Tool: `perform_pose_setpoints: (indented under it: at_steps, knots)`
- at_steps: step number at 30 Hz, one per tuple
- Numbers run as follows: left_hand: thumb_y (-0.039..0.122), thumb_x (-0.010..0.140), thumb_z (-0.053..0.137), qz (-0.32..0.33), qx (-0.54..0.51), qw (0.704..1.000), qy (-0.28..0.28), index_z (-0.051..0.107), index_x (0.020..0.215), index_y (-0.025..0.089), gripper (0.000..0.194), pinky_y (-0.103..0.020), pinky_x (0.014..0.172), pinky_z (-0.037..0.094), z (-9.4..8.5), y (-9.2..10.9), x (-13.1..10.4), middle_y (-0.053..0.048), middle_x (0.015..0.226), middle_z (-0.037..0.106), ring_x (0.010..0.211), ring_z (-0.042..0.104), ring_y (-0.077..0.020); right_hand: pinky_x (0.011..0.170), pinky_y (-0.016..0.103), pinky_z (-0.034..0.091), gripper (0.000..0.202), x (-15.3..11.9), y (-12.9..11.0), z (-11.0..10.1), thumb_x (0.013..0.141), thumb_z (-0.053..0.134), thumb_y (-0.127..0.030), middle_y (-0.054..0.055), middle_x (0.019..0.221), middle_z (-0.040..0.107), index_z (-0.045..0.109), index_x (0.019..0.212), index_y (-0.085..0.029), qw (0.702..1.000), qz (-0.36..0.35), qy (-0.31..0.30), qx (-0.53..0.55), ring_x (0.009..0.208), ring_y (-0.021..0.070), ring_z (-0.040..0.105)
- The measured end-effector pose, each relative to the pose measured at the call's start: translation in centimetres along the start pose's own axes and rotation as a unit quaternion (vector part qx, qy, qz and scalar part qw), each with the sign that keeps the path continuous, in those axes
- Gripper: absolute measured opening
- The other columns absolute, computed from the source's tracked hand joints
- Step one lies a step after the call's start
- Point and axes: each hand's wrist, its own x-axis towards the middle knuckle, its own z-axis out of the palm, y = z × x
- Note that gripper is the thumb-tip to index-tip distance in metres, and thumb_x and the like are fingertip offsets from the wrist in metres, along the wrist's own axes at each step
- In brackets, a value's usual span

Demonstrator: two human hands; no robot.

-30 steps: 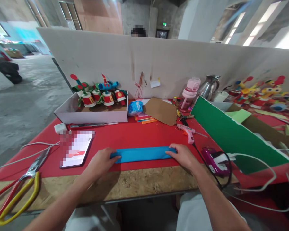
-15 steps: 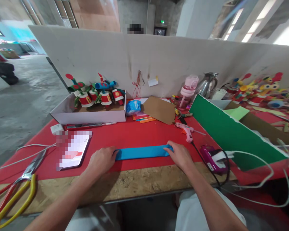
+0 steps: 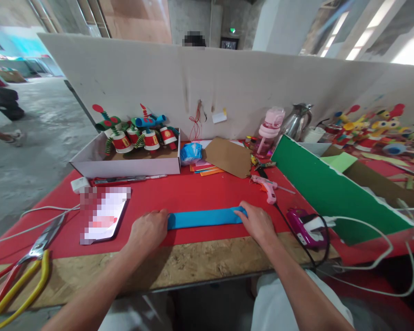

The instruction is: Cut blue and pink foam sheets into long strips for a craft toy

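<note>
A flat blue strip (image 3: 205,218) lies crosswise on the red table covering (image 3: 193,191), near the front edge. My left hand (image 3: 150,228) is closed on the strip's left end, its fingertips partly hidden. At the other end, the thumb and fingers of my right hand (image 3: 258,222) pinch the strip. A phone (image 3: 106,215) with a lit screen lies left of my left hand. Beyond my right hand is a pink glue gun (image 3: 269,187), its black cord running toward a purple power strip (image 3: 308,228).
Large shears (image 3: 37,250) lie at the left front. Behind are a white box (image 3: 138,167) of cup figures, brown card (image 3: 227,156), a pink bottle (image 3: 271,128) and a metal jug (image 3: 298,120). A green-sided box (image 3: 324,188) stands right. White cables cross both sides.
My left hand has shifted slightly right along the strip's left end. My right hand is nearly unchanged. Someone's leg and shoe have appeared at the far left.
</note>
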Motion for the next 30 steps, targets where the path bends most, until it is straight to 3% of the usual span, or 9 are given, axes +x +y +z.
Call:
perform_pose_setpoints:
  at_steps: [6, 11, 14, 16, 19, 23, 30]
  knots:
    - [0.017, 0.095, 0.027, 0.007, 0.009, 1.000, 0.021, 0.065, 0.098, 0.016, 0.037, -0.034, 0.066, 0.048, 0.6, 0.0, -0.1, -0.017, 0.092, 0.071, 0.085, 0.070, -0.0285, 0.056, 0.029, 0.025, 0.014, 0.0, 0.1, 0.2, 0.096, 0.052, -0.035, 0.006, 0.085, 0.073, 0.060, 0.093, -0.024, 1.000, -0.008, 0.015, 0.010, 0.077, 0.0211, 0.067]
    - [0.010, 0.093, 0.027, 0.011, 0.047, 0.999, 0.004, 0.063, 0.101, 0.016, 0.037, -0.033, 0.067, 0.049, 0.0, 0.6, -0.8, -0.015, 0.093, 0.069, 0.091, 0.068, -0.0290, 0.060, 0.028, 0.032, 0.013, -0.1, -0.3, -0.1, 0.096, 0.054, -0.032, 0.010, 0.096, 0.073, 0.059, 0.100, -0.022, 1.000, -0.001, -0.003, 0.011, 0.087, 0.0229, 0.068]
    - [0.008, 0.092, 0.028, 0.015, 0.082, 0.996, 0.030, 0.062, 0.115, 0.015, 0.042, -0.038, 0.072, 0.051, -0.2, 1.0, -1.4, -0.018, 0.105, 0.067, 0.096, 0.066, -0.0308, 0.062, 0.027, 0.035, 0.016, -0.2, -0.4, -0.1, 0.096, 0.056, -0.033, 0.011, 0.096, 0.073, 0.057, 0.105, -0.020, 1.000, 0.015, -0.005, 0.021, 0.089, 0.0227, 0.068]
    - [0.006, 0.092, 0.030, 0.042, 0.107, 0.989, 0.096, 0.055, 0.134, 0.022, 0.051, -0.046, 0.081, 0.050, 0.0, 1.1, -1.6, -0.019, 0.129, 0.060, 0.107, 0.062, -0.0336, 0.062, 0.026, 0.035, 0.017, -0.2, -0.2, 0.0, 0.094, 0.058, -0.032, 0.010, 0.094, 0.072, 0.055, 0.105, -0.020, 0.999, 0.027, 0.003, 0.035, 0.088, 0.0227, 0.068]
    - [0.003, 0.089, 0.037, 0.137, 0.117, 0.968, 0.172, 0.041, 0.144, 0.044, 0.068, -0.060, 0.103, 0.037, 1.0, 0.9, -1.2, -0.006, 0.155, 0.039, 0.132, 0.046, -0.0377, 0.063, 0.026, 0.036, 0.015, -0.1, 0.2, 0.4, 0.090, 0.062, -0.028, 0.009, 0.089, 0.071, 0.053, 0.100, -0.020, 0.996, 0.025, 0.025, 0.076, 0.084, 0.0221, 0.066]
    - [0.012, 0.087, 0.051, 0.225, 0.095, 0.956, 0.162, 0.036, 0.144, 0.052, 0.071, -0.066, 0.112, 0.022, 2.0, 0.2, -0.1, 0.003, 0.159, 0.033, 0.143, 0.030, -0.0395, 0.065, 0.024, 0.037, 0.009, 0.0, 1.1, 0.9, 0.087, 0.061, -0.022, 0.003, 0.079, 0.067, 0.053, 0.091, -0.022, 0.989, 0.006, 0.029, 0.142, 0.075, 0.0181, 0.063]
    - [0.021, 0.086, 0.056, 0.250, 0.088, 0.953, 0.148, 0.033, 0.146, 0.049, 0.070, -0.068, 0.113, 0.020, 2.3, -0.1, 0.3, 0.002, 0.159, 0.030, 0.144, 0.028, -0.0410, 0.063, 0.023, 0.039, 0.014, 0.1, 2.1, 1.6, 0.079, 0.062, -0.019, -0.003, 0.071, 0.060, 0.051, 0.088, -0.024, 0.975, -0.011, 0.038, 0.221, 0.065, 0.0150, 0.057]
